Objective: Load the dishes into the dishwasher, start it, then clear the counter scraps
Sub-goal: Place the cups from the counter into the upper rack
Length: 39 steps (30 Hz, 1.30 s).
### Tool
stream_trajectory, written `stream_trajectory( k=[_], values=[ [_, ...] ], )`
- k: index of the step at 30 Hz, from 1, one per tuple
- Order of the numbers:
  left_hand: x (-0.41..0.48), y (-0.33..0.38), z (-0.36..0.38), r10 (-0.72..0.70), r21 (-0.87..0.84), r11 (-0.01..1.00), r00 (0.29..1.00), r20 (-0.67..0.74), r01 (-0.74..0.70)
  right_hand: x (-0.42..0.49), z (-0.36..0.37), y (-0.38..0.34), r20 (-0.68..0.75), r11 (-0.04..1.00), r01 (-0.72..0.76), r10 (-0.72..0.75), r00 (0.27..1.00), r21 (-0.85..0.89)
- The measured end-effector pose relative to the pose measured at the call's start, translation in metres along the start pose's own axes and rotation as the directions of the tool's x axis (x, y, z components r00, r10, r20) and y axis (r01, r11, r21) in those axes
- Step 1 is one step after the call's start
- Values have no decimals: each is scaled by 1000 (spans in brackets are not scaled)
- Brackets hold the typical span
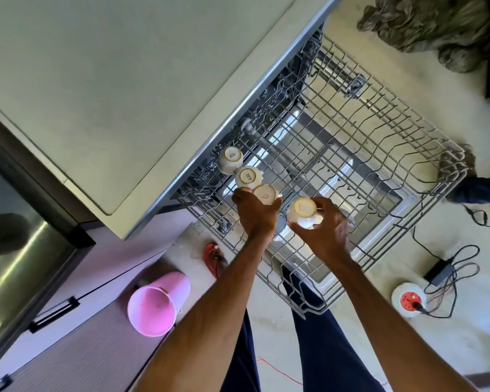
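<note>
Setting: Kitchen floor and a pale countertop [102, 89] filled the view, with the dishwasher's upper rack [379, 176] pulled fully out below the counter edge.
Rack contents: two white cups sat upside down in a row along the rack's left edge, the first cup [230, 159] nearest the counter and the second cup [248, 177] just beside it.
Left hand: the left hand [255, 213] was closed around the third cup [265, 194], inverted, next in the same row and just beside the second; whether it rested on the wires could not be told.
Right hand: the right hand [323, 233] gripped the fourth cup [304, 213] from below, base up, held above the rack near its front left corner, apart from the third.
Stage: loading looked early, since most of the rack stood bare.
Floor: a pink bucket [156, 306] lay on its side near the cabinets, and a power strip [409, 299] with cables [453, 267] sat off the rack's right front corner.
Risk, cups: crowding the row could knock rims together and chip them, or tip a cup off its tines.
Risk, grip: the fourth cup, held only by fingertips, could slip and drop through onto the open door.
Risk, footing: a step to the right could catch the cables.
</note>
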<state>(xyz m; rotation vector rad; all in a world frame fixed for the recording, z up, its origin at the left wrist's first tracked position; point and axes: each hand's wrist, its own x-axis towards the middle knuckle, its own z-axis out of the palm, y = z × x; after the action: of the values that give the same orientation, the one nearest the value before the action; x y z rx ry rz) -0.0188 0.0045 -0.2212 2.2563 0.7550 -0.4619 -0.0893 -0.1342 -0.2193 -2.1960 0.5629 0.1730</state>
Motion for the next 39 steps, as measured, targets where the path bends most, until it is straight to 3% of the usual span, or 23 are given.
stream_trajectory(
  k=[20, 22, 24, 27, 30, 32, 35, 39],
  values=[
    [5, -1, 8, -189, -55, 980, 980, 60, 192, -6, 14, 17, 32, 999, -2, 3, 999, -35],
    [4, -2, 9, -132, 47, 991, 989, 64, 129, -5, 13, 18, 33, 999, -3, 4, 999, -38],
    [0, -1, 7, -14, 257, 966, 997, 82, -8, -3, 12, 18, 26, 999, 6, -5, 1000, -35],
    [-3, 7, 4, 233, 508, 823, 967, 104, -253, -3, 12, 19, 26, 999, 8, -7, 1000, -32],
    [6, 20, 13, 441, 564, 689, 881, 171, -455, -3, 12, 19, 23, 1000, 6, -5, 1000, -30],
    [14, 32, 24, 458, 579, 623, 845, 276, -527, -3, 12, 20, 24, 999, 15, -14, 1000, -30],
    [26, 47, 40, 374, 657, 530, 843, 386, -536, -3, 11, 26, 29, 999, 15, -14, 999, -44],
    [37, 55, 49, 329, 713, 475, 855, 400, -516, -2, 12, 33, 39, 998, -4, 6, 999, -63]
  ],
)
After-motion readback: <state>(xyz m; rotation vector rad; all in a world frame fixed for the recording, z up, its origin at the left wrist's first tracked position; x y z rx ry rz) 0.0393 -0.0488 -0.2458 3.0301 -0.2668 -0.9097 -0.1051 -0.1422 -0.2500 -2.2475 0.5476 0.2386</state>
